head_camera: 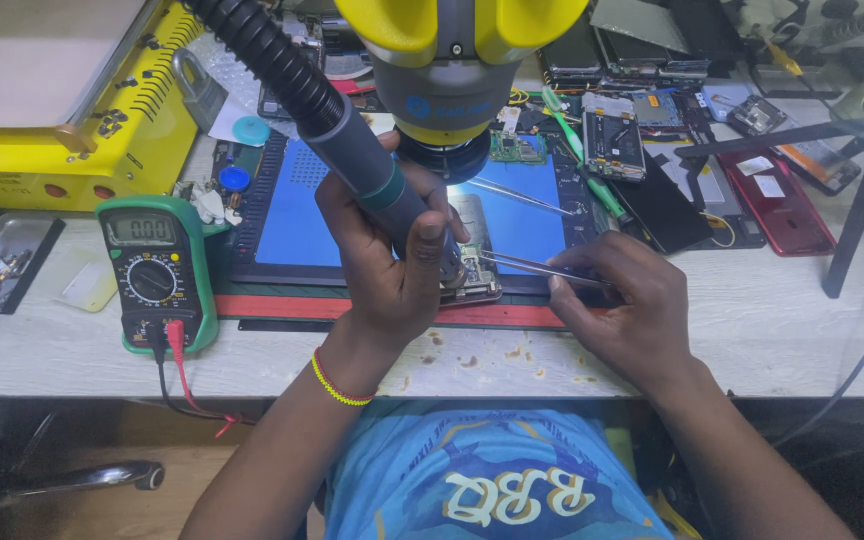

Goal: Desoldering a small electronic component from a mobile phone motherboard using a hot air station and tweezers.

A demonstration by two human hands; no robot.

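Observation:
My left hand (387,250) grips the grey handle of a hot-air tool (357,160) whose black ribbed hose runs up to the top left. Its nozzle points down at a small circuit board (474,272) lying on the blue work mat (297,225). My right hand (622,305) pinches silver tweezers (532,265), their tips resting at the board's right edge. A grey and yellow microscope head (452,70) hangs directly above the board.
A green multimeter (157,270) with red and black leads sits at the left. A yellow machine (62,100) stands at the back left. Opened phones (612,135), a red phone (777,200), another pair of tweezers (522,195) and small parts crowd the back right.

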